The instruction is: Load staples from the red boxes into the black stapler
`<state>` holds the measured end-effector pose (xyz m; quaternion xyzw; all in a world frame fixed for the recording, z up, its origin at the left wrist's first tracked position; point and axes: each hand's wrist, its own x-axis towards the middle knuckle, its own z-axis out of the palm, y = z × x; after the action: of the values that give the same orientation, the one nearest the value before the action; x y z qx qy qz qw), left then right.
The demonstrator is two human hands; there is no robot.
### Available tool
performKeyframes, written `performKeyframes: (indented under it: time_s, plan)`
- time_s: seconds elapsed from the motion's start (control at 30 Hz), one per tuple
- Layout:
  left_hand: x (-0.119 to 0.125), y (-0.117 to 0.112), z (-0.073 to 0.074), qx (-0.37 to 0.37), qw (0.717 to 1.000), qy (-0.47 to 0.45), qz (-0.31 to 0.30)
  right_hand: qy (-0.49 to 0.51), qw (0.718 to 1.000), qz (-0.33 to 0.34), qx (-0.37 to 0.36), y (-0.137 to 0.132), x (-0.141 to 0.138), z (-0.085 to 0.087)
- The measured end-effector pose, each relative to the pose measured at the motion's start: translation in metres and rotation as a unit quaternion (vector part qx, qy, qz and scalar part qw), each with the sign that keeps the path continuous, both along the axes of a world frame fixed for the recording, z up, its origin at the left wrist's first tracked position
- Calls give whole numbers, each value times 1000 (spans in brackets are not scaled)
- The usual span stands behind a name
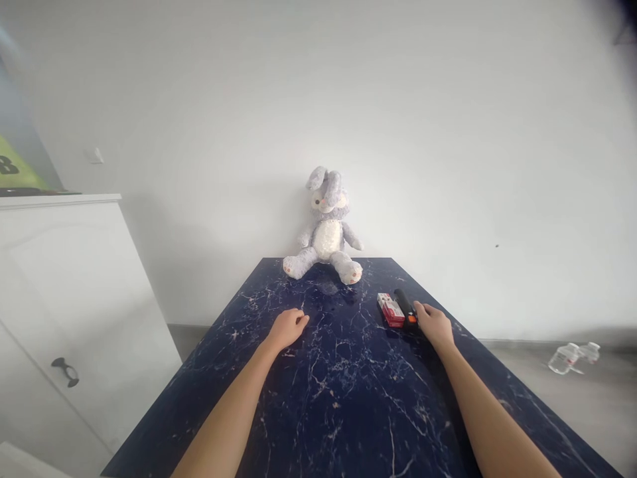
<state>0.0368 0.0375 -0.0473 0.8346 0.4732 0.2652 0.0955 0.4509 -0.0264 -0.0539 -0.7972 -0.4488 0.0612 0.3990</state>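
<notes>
My left hand (pixel 290 328) rests on the dark blue marbled table (pixel 343 398) with its fingers curled in, and nothing shows in it. On the right, my right hand (pixel 434 326) lies with curled fingers close against a black, elongated object with an orange part (pixel 407 308). Whether the fingertips touch that object is hard to see. Just left of it sits a small red and white box (pixel 391 311). A grey plush rabbit (pixel 328 229) with a white belly sits at the table's far edge, its back to the wall.
A white cabinet (pixel 74 285) with a dark handle stands left of the table. Behind the table rises a pale wall (pixel 448 133). Clear plastic bottles (pixel 565 358) lie on the floor at the right. Part of a yellow-green item (pixel 17 166) shows on the cabinet.
</notes>
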Motion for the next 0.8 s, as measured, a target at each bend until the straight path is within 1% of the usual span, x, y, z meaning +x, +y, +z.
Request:
performKeyframes:
  time_s: [0.43,0.67,0.8]
  plan:
    - [1,-1,0,0,1000,-1,3,-8,1000,13,-11,5,2,-1]
    - [1,-1,0,6,1000,0,1,-5,1000,10,-16,3,-1,1]
    - [1,0,-1,8,1000,0,0,0,1000,-4,-24,5,1,1]
